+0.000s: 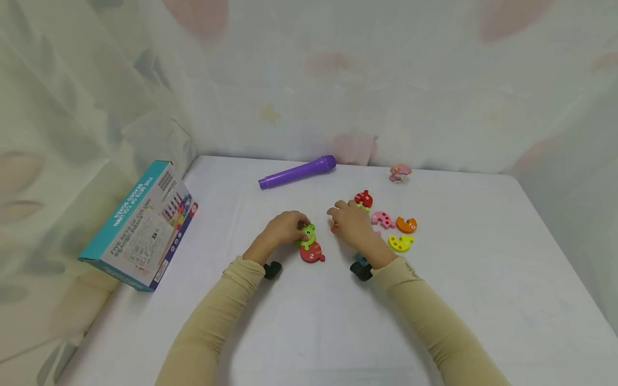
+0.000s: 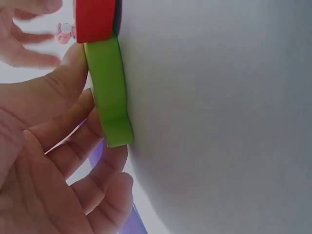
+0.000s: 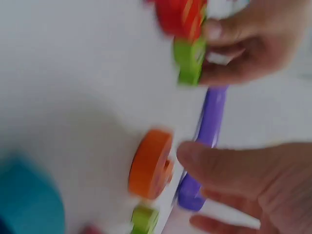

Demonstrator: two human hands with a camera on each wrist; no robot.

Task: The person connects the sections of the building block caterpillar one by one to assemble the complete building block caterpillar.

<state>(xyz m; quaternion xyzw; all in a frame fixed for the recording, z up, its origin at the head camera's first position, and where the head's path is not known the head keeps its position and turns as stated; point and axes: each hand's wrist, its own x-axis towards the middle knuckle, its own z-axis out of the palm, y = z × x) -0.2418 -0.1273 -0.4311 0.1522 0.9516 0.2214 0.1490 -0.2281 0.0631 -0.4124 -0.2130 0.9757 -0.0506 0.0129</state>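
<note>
My left hand (image 1: 284,227) pinches a green puzzle piece with a smiling face (image 1: 309,232) between thumb and fingers. Joined to it on the near side is a red piece marked 2 (image 1: 311,253); both lie at the table surface. In the left wrist view, the thumb presses on the edge of the green piece (image 2: 108,87). To the right, my right hand (image 1: 354,222) hovers with fingers spread loosely and nothing in its grasp. Beside its thumb in the right wrist view stands an orange piece (image 3: 150,163), partly hidden by that hand in the head view.
Around the right hand lie loose red (image 1: 364,199), pink (image 1: 383,219), orange (image 1: 406,225) and yellow (image 1: 400,243) pieces. A purple toy microphone (image 1: 297,172) and a small pink toy (image 1: 400,172) are at the back. A box (image 1: 145,225) stands on the left.
</note>
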